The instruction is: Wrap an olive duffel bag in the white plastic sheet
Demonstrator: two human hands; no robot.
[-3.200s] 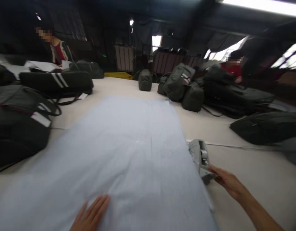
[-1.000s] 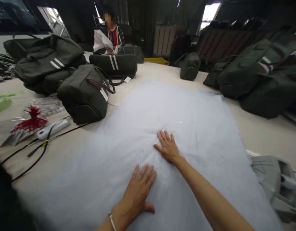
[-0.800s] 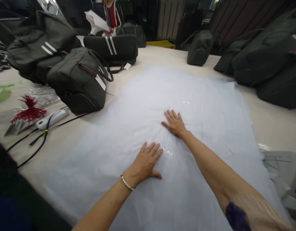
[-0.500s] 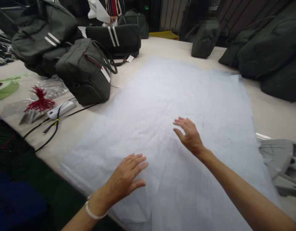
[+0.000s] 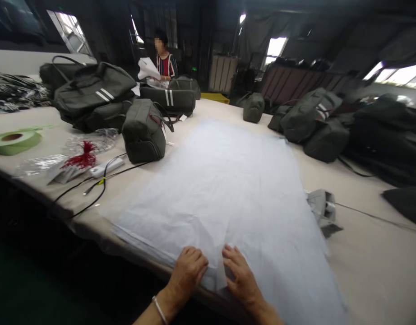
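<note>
We see both hands at the near edge of the table, side by side on a big sheet of pale tissue paper that lies flat across the tabletop. The left hand has its fingers curled down onto the paper's near edge; the right hand lies flatter, fingers spread — whether either one pinches the sheet, we cannot tell. A grey tape dispenser sits just beside the paper's right edge. To the left stand a dark green bag, a red tassel bundle and a green tape roll. More dark bags pile up on the far right — another person stands at the far end.
</note>
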